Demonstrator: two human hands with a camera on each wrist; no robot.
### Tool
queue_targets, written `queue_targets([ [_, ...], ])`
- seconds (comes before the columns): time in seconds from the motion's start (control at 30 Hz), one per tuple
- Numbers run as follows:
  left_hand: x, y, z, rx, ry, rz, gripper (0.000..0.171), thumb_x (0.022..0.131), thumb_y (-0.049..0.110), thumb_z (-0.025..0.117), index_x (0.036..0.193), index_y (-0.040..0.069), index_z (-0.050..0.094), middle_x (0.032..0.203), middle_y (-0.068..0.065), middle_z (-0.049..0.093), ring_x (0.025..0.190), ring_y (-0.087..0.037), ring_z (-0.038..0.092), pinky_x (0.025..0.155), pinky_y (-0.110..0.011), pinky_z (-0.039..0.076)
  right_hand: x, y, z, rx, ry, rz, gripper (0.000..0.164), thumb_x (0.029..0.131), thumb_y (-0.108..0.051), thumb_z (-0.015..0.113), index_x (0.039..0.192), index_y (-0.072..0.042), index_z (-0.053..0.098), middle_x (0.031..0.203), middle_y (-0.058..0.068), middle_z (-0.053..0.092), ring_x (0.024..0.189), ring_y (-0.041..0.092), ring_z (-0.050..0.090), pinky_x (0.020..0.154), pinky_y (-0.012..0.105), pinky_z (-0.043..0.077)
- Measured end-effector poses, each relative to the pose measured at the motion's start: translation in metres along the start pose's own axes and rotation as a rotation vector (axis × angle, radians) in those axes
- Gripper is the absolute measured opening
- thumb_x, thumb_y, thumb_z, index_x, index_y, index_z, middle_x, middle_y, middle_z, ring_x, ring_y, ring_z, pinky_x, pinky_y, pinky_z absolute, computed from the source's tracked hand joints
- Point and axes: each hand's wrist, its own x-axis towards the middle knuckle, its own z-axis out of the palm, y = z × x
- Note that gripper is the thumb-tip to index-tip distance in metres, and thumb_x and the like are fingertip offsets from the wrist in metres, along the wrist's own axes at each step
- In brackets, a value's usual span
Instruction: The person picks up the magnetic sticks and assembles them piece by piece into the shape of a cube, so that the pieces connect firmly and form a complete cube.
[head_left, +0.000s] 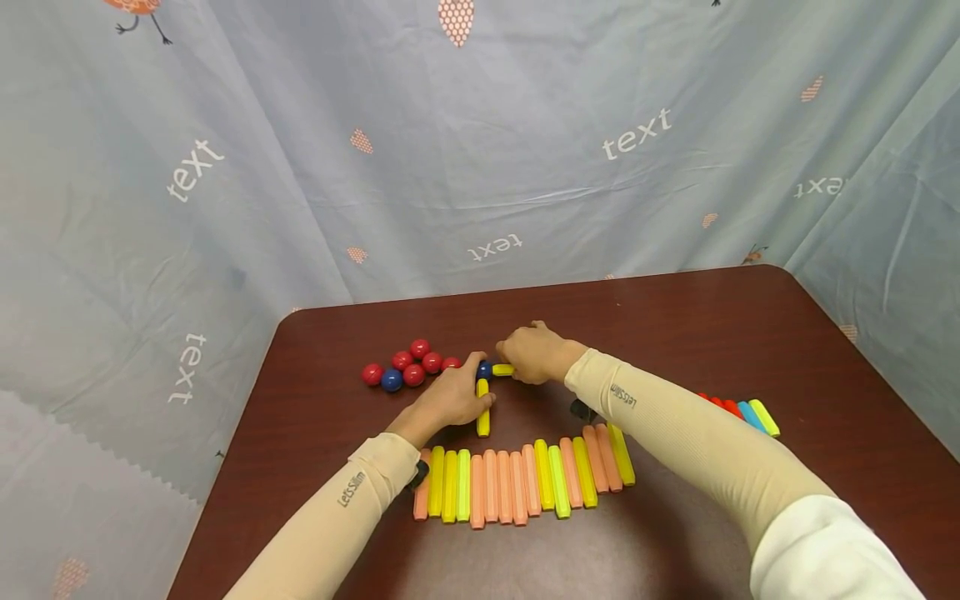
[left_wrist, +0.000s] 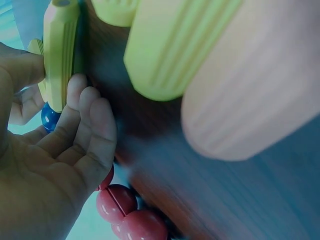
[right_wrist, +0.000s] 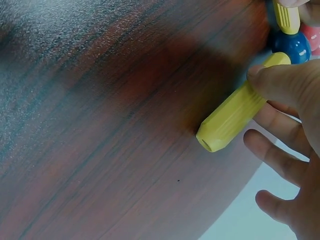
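A blue ball (head_left: 484,370) sits between both hands, with two ridged yellow sticks meeting it at an angle. The left hand (head_left: 453,396) pinches one yellow stick (head_left: 483,418), which points toward the near edge; in the left wrist view its thumb and fingers lie on either side of that stick (left_wrist: 61,55). On the other yellow stick (right_wrist: 235,117), the right hand (head_left: 538,354) has its thumb on top and its index finger behind, with the remaining fingers spread. That stick's end touches the blue ball (right_wrist: 294,47) in the right wrist view. The right hand covers much of it from above.
A cluster of red balls (head_left: 413,375) and another blue ball (head_left: 392,380) lies left of the hands. Nearer is a row of orange, yellow and lime sticks (head_left: 504,487). More sticks, red, blue and lime (head_left: 763,417), lie partly under the right sleeve (head_left: 675,417).
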Motion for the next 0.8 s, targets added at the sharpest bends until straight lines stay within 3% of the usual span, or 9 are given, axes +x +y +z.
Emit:
queue_targets([
  [0.27,-0.001,-0.005,0.001,0.001,-0.002,-0.006,0.073,0.096,0.033,0.069,0.155,0.014,0.03,0.095,-0.013,0.066,0.076,-0.023,0.062,0.078,-0.036,0.055,0.003,0.005,-0.034,0.004,-0.016,0.014,0.037,0.096,-0.027,0.072,0.128,-0.012,0.066,0.12,0.004,0.073,0.116,0.023,0.067,0.116,0.063,0.036],
  [0.5,-0.006,-0.011,0.002,-0.026,0.0,0.0,0.074,0.095,0.033,0.07,0.155,0.014,0.032,0.113,-0.016,0.068,0.085,-0.025,0.064,0.089,-0.041,0.057,0.021,0.001,-0.065,0.001,0.002,-0.008,0.037,0.096,-0.028,0.072,0.129,-0.013,0.064,0.125,0.005,0.07,0.121,0.026,0.064,0.115,0.057,0.04],
  [0.67,-0.012,-0.015,0.001,-0.044,0.011,0.007,0.072,0.096,0.032,0.07,0.154,0.014,0.033,0.122,-0.016,0.067,0.094,-0.027,0.065,0.096,-0.044,0.055,0.038,-0.011,-0.069,0.023,0.009,-0.053,0.038,0.096,-0.027,0.072,0.131,-0.012,0.064,0.124,0.004,0.07,0.12,0.025,0.064,0.113,0.056,0.042],
  [0.8,-0.015,-0.018,0.0,-0.039,0.021,0.017,0.069,0.096,0.032,0.069,0.153,0.015,0.034,0.111,-0.014,0.068,0.087,-0.025,0.065,0.088,-0.04,0.056,0.052,-0.019,-0.064,0.031,0.008,-0.092,0.035,0.096,-0.025,0.071,0.128,-0.012,0.066,0.122,0.003,0.071,0.118,0.024,0.065,0.109,0.056,0.044],
])
